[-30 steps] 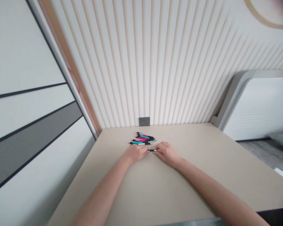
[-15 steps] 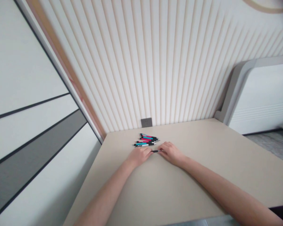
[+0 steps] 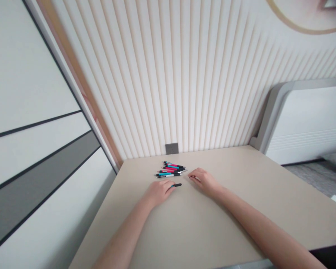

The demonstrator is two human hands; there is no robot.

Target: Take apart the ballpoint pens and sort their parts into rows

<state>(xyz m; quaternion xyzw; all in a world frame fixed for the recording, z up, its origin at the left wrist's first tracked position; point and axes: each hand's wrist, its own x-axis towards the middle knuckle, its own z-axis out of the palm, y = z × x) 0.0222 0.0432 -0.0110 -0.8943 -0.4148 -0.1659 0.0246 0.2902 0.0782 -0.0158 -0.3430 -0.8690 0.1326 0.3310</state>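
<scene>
My left hand (image 3: 159, 192) rests on the table, its fingers closed around a blue pen (image 3: 177, 185) whose black grip end sticks out to the right. No silver tip shows on that end. To the right, apart from the pen, my right hand (image 3: 203, 180) is pinched, with a tiny shiny piece (image 3: 189, 176) at its fingertips that looks like a metal pen tip. Just beyond both hands lies a loose group of several pens (image 3: 172, 169), red, blue and white with black grips, most pointing right.
The beige table (image 3: 201, 231) runs up to a white ribbed wall with a dark socket (image 3: 171, 148). A white cabinet (image 3: 44, 186) with dark strips stands along the left. A grey-and-white headboard (image 3: 308, 119) is at the right. A dark object (image 3: 330, 256) shows at the lower right edge.
My hands have drawn apart: the left moved left with the pen, whose grip end has come away from my right fingers. My right hand stays nearly in place, still pinched. The view shifted slightly.
</scene>
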